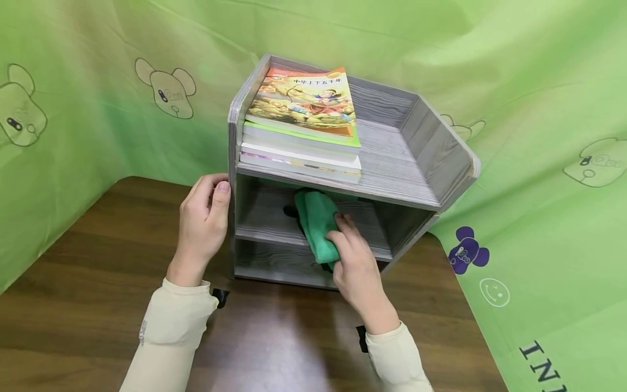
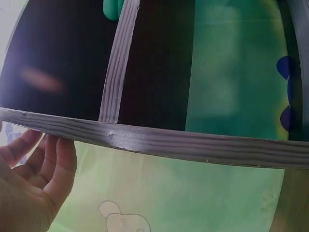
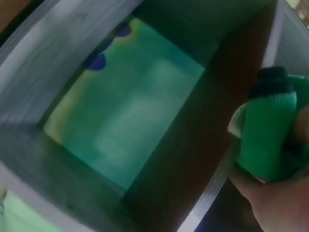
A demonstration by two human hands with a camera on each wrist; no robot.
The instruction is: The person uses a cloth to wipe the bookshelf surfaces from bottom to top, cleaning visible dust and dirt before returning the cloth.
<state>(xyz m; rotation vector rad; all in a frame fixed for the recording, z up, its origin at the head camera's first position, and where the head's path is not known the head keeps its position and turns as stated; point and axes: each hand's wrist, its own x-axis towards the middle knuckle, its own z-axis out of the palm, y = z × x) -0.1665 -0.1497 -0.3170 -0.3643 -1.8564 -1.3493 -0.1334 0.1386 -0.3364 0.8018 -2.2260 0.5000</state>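
Observation:
A grey wood-grain desk shelf point(image 1: 303, 237) stands on the brown table. My left hand point(image 1: 203, 220) rests against the outside of its left side panel, fingertips touching the board in the left wrist view. In the middle opening, my right hand point(image 1: 355, 261) grips a folded green cloth point(image 1: 315, 223) near its front end. The cloth slants inward over the front edge of the middle shelf board. In the right wrist view, a black part point(image 3: 273, 82) shows at one end of the green cloth point(image 3: 268, 135); the palm is partly out of frame.
A stack of several books point(image 1: 303, 117) lies on the shelf's top, toward its left wall. Raised sides point(image 1: 441, 141) border that top. Green printed fabric point(image 1: 88, 109) hangs behind and on both sides. The brown tabletop point(image 1: 274, 337) extends in front.

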